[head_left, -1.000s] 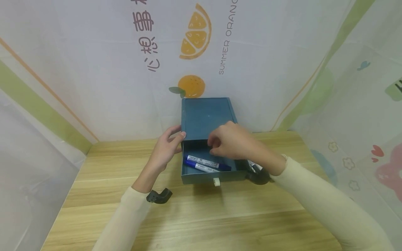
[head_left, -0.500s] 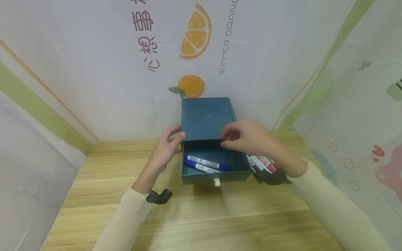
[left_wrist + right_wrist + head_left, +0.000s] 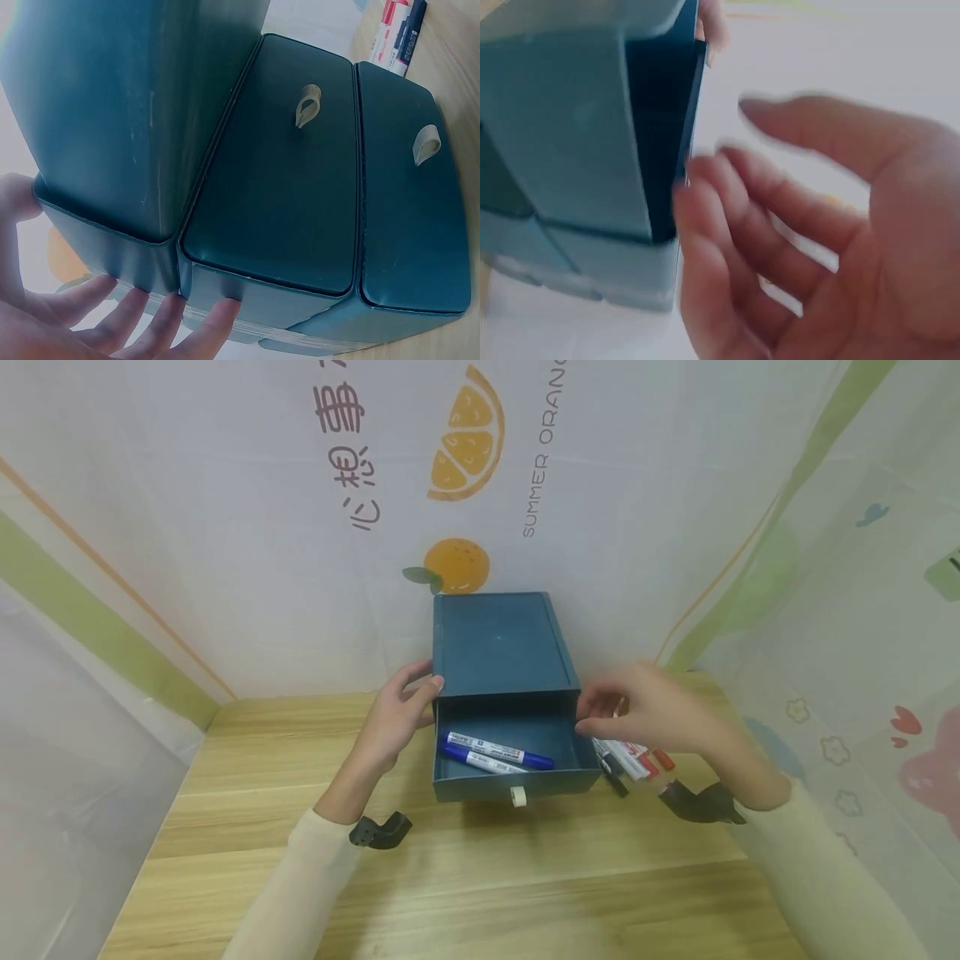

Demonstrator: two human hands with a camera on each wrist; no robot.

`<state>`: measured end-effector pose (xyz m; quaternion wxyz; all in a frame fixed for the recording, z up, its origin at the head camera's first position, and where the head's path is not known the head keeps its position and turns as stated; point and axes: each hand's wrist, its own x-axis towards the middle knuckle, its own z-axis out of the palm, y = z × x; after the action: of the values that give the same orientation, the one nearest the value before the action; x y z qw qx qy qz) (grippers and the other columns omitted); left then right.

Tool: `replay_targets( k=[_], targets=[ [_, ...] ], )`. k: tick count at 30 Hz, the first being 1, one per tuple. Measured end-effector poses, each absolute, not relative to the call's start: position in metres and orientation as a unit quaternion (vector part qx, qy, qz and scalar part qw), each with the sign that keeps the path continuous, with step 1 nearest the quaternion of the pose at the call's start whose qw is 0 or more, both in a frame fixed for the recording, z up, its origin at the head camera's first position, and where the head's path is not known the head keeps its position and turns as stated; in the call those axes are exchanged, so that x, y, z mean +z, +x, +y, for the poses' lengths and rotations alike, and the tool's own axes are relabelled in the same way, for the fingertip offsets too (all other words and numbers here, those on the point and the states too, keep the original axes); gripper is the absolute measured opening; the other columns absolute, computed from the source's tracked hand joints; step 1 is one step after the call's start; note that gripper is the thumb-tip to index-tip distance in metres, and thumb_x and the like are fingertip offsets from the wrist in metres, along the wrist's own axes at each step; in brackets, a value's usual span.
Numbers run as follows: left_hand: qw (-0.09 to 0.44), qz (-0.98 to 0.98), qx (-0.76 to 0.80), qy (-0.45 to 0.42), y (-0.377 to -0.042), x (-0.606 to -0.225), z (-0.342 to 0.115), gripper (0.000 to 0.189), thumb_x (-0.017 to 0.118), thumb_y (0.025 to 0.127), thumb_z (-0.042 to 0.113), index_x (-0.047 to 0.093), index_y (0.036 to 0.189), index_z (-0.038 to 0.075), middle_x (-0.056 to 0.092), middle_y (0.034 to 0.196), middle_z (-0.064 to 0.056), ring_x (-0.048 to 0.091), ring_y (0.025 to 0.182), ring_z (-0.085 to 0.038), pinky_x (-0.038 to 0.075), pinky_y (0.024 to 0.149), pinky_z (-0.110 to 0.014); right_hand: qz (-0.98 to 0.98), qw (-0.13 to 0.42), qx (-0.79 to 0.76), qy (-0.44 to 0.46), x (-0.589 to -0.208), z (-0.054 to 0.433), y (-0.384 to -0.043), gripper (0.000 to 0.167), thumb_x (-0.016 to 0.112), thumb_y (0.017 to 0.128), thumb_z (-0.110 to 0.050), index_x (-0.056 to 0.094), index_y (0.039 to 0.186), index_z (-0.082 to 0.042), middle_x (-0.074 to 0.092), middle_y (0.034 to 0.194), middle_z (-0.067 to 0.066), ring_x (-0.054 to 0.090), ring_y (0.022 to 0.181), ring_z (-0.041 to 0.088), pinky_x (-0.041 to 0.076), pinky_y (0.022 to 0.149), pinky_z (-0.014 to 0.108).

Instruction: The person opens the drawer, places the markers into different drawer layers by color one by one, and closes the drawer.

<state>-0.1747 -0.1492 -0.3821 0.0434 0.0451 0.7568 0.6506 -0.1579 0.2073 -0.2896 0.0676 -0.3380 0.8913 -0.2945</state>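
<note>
A dark blue drawer cabinet stands against the back cloth, its top drawer pulled out. Two white markers with blue ends lie inside: an upper marker and a lower marker. My left hand rests against the cabinet's left side, thumb at the top front corner and fingers fairly straight along the side, as the left wrist view shows. My right hand hovers just right of the cabinet, its fingers loosely bent. Between thumb and fingers nothing is visible in the right wrist view.
Several red and black markers lie on the wooden table beside the cabinet's right side. Two closed lower drawers with pale pull tabs show in the left wrist view. A printed white cloth hangs behind.
My right hand has moved right, from above the open drawer to beside the cabinet, uncovering the red and black markers. My left hand and the two blue markers have stayed put.
</note>
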Motion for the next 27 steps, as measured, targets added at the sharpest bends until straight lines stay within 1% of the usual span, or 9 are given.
replay_targets(
  k=[5, 8, 10, 12, 15, 20, 27],
  targets=[
    [0.044, 0.756, 0.651, 0.047, -0.175, -0.382, -0.150, 0.065, 0.059, 0.115, 0.039, 0.041, 0.168, 0.005, 0.040, 0.173, -0.016, 0.048, 0.153, -0.041, 0.055, 0.110, -0.059, 0.864, 0.089, -0.296, -0.398, -0.299, 0.224, -0.153, 0.012, 0.084, 0.098, -0.016, 0.076, 0.093, -0.024, 0.069, 0.087, -0.017, 0.069, 0.079, 0.007, 0.063, 0.070, 0.031],
    [0.045, 0.756, 0.651, 0.047, -0.175, -0.383, -0.150, 0.065, 0.059, 0.115, 0.039, 0.041, 0.168, 0.005, 0.040, 0.173, -0.016, 0.048, 0.153, -0.041, 0.055, 0.111, -0.059, 0.855, 0.108, -0.306, -0.405, -0.306, 0.230, -0.149, 0.014, 0.085, 0.097, -0.017, 0.075, 0.093, -0.026, 0.069, 0.088, -0.016, 0.069, 0.080, 0.008, 0.063, 0.065, 0.031],
    [0.045, 0.756, 0.651, 0.047, -0.175, -0.383, -0.150, 0.065, 0.059, 0.115, 0.039, 0.041, 0.168, 0.006, 0.040, 0.173, -0.016, 0.048, 0.153, -0.041, 0.054, 0.111, -0.059, 0.851, 0.110, -0.312, -0.408, -0.312, 0.233, -0.148, 0.016, 0.086, 0.096, -0.015, 0.074, 0.093, -0.026, 0.069, 0.089, -0.016, 0.068, 0.081, 0.009, 0.063, 0.065, 0.030],
    [0.045, 0.757, 0.650, 0.046, -0.175, -0.383, -0.150, 0.065, 0.059, 0.115, 0.040, 0.041, 0.168, 0.006, 0.040, 0.173, -0.016, 0.047, 0.153, -0.041, 0.054, 0.111, -0.059, 0.846, 0.108, -0.321, -0.412, -0.317, 0.234, -0.146, 0.019, 0.087, 0.094, -0.013, 0.074, 0.093, -0.026, 0.069, 0.089, -0.016, 0.067, 0.081, 0.009, 0.063, 0.065, 0.030],
    [0.045, 0.758, 0.649, 0.046, -0.175, -0.382, -0.150, 0.066, 0.059, 0.115, 0.040, 0.041, 0.168, 0.006, 0.039, 0.173, -0.016, 0.047, 0.154, -0.041, 0.054, 0.111, -0.060, 0.836, 0.090, -0.331, -0.428, -0.325, 0.236, -0.146, 0.022, 0.088, 0.093, -0.009, 0.075, 0.092, -0.027, 0.070, 0.089, -0.018, 0.066, 0.081, 0.009, 0.063, 0.070, 0.030],
    [0.046, 0.757, 0.650, 0.049, -0.174, -0.382, -0.150, 0.066, 0.059, 0.115, 0.040, 0.040, 0.168, 0.005, 0.039, 0.173, -0.016, 0.046, 0.154, -0.041, 0.053, 0.112, -0.061, 0.832, 0.076, -0.346, -0.428, -0.332, 0.237, -0.145, 0.024, 0.088, 0.093, -0.009, 0.075, 0.091, -0.028, 0.070, 0.088, -0.021, 0.065, 0.080, 0.009, 0.061, 0.068, 0.029],
    [0.046, 0.756, 0.651, 0.049, -0.174, -0.382, -0.149, 0.066, 0.059, 0.115, 0.039, 0.040, 0.168, 0.004, 0.039, 0.173, -0.017, 0.047, 0.154, -0.042, 0.053, 0.111, -0.061, 0.819, 0.076, -0.373, -0.430, -0.338, 0.238, -0.146, 0.024, 0.088, 0.093, -0.004, 0.076, 0.091, -0.025, 0.072, 0.087, -0.017, 0.068, 0.077, 0.010, 0.063, 0.069, 0.029]
  ],
)
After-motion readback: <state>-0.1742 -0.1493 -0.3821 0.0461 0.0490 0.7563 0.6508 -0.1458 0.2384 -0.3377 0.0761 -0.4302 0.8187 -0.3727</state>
